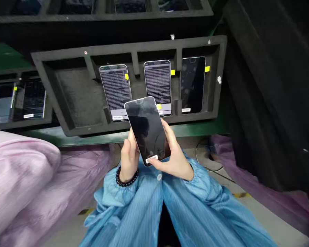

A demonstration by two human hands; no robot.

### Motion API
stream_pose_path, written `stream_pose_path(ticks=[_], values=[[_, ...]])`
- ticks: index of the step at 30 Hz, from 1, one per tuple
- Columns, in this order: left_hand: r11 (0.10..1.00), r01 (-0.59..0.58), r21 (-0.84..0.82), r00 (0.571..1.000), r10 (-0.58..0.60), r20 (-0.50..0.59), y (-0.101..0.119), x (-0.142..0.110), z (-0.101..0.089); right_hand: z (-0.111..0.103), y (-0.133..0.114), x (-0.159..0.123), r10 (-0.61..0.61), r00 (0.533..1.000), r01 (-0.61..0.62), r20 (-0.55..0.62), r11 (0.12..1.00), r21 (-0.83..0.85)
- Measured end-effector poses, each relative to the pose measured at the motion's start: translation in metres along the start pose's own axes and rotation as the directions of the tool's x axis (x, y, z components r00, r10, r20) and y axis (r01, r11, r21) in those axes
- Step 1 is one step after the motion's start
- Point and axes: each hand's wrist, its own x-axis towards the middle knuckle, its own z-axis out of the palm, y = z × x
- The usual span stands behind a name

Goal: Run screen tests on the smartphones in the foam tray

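Both my hands hold a smartphone [148, 127] with a dark screen, tilted in front of my body. My left hand [129, 154] grips its left edge from beneath, a beaded bracelet on the wrist. My right hand [173, 154] wraps the right edge, its thumb by a white label at the phone's bottom. Beyond it lies a black foam tray [77, 96]. In it rest a phone showing lines of text [115, 91], a second lit phone [157, 80] partly covered by the held one, and a dark phone [192, 85]. Yellow tabs stick to these phones.
Another foam tray [100, 17] with phones stands behind, and a third tray [20, 124] lies at the left. Dark stacked foam [270, 85] rises on the right. Pink-lilac fabric [23, 171] bulges at the left. A green table edge [92, 137] runs below the trays.
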Motion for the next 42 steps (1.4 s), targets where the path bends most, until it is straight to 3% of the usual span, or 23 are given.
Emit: stream_pose_path(ticks=[11,18,22,26,29,33,39,42], values=[[0.999,-0.029,0.014,0.999,0.029,0.040,0.001,0.003,0.003,0.004,0.004,0.000,-0.001,1.000,0.001,0.012,0.999,0.043],[0.997,0.035,0.062,0.996,-0.040,0.080,0.006,0.002,0.000,0.000,0.005,-0.001,-0.022,1.000,0.023,-0.007,0.994,0.106],[0.979,0.189,0.074,0.950,-0.201,0.240,0.013,0.003,-0.006,0.001,0.005,-0.001,0.009,0.997,0.009,-0.079,0.976,0.218],[0.951,0.307,0.048,0.885,-0.304,0.353,0.015,0.003,-0.007,0.003,0.007,0.000,0.032,0.988,-0.009,-0.153,0.989,0.147],[0.943,0.332,0.026,0.883,-0.320,0.343,0.012,0.003,-0.004,0.003,0.007,0.003,-0.024,0.987,0.035,-0.162,0.997,0.064],[0.960,0.281,0.015,0.917,-0.273,0.292,0.010,0.003,-0.002,0.003,0.005,0.005,-0.047,0.985,0.050,-0.167,0.999,0.011],[0.961,0.276,0.003,0.919,-0.265,0.293,0.010,0.003,-0.004,0.002,0.006,0.005,-0.119,0.984,0.128,-0.132,0.990,0.065],[0.960,0.282,-0.003,0.918,-0.268,0.293,0.009,0.002,-0.005,0.002,0.006,0.003,-0.101,0.985,0.106,-0.143,0.994,0.032]])
